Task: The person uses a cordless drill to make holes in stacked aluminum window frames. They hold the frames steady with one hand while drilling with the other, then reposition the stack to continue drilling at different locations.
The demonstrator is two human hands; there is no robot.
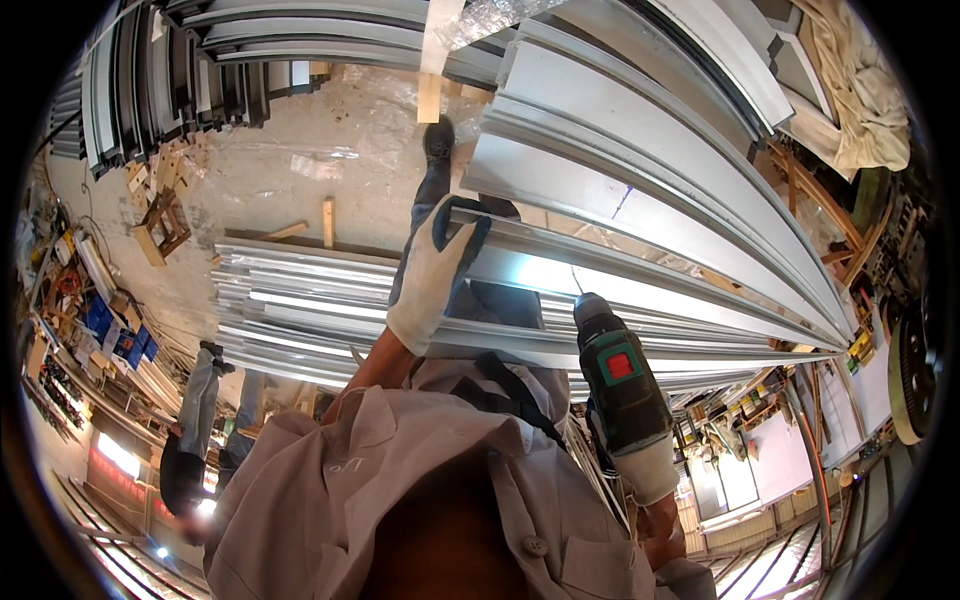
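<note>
A long silver metal profile (660,298) lies across in front of me. My left hand (432,275), in a white and dark-blue glove, is closed around its left end, with the fingers over the far edge. In my right hand (648,472), also gloved, is a black and green cordless drill (618,375) with a red patch on its back. Its thin bit (577,278) points at the profile's bright face, where a patch of light falls. Whether the tip touches the metal I cannot tell. The drill body hides most of my right fingers.
More wide silver profiles (560,175) lie beyond, one bearing a blue mark. Bundled profiles (270,310) rest low at left, and dark frames (175,95) are stacked far left. Wood pieces (328,222) and a wooden crate (163,228) are on the floor. Another person (190,440) is at left.
</note>
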